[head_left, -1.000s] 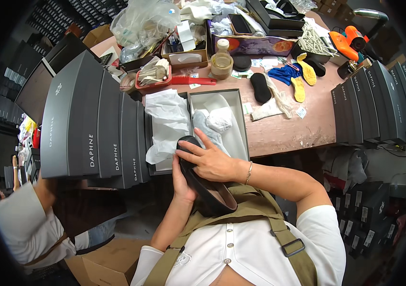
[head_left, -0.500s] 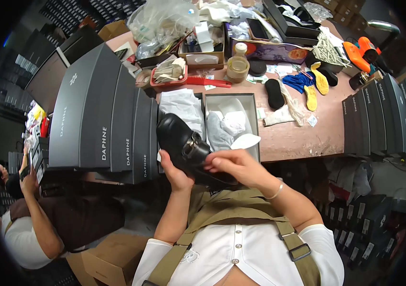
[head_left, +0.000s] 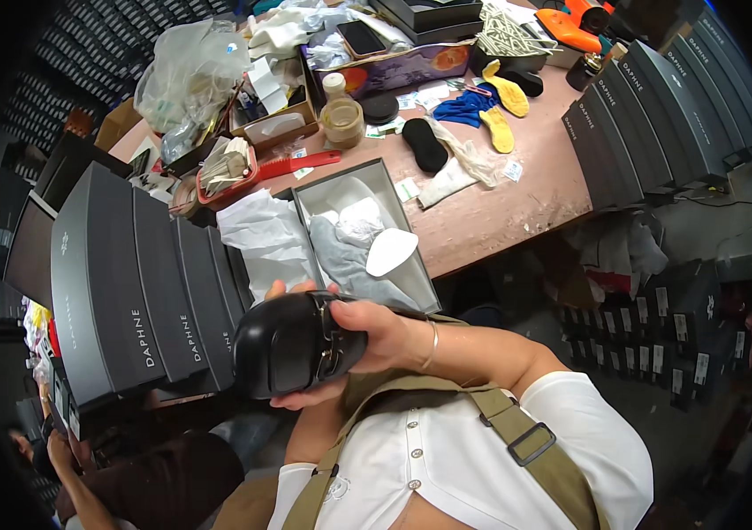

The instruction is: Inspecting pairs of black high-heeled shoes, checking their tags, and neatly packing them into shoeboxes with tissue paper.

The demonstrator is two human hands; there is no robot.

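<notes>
A black leather loafer (head_left: 279,344) with a metal buckle across its strap is held in front of my chest, toe pointing left. My right hand (head_left: 380,329) is closed round the heel end, thumb on the upper. From beneath, my left hand (head_left: 310,396) grips the shoe, mostly hidden by it. Just beyond stands an open grey shoebox (head_left: 429,281) holding a grey cloth bag (head_left: 341,256), crumpled white paper (head_left: 360,219) and a white rounded piece (head_left: 392,253). White tissue paper (head_left: 261,231) lies spread to its left.
Stacked dark shoeboxes stand at left (head_left: 98,283) and right (head_left: 632,132). Along the table lie a red-handled brush (head_left: 301,164), a jar (head_left: 341,122), a black insole pad (head_left: 425,146), yellow pads (head_left: 500,131) and a blue cloth (head_left: 464,109). A co-worker's arm (head_left: 75,481) shows at lower left.
The shoe has turned from toe-away to toe-left and come lower and nearer to me. My right hand has moved from its strap to a grip on the heel end. The view has swung right.
</notes>
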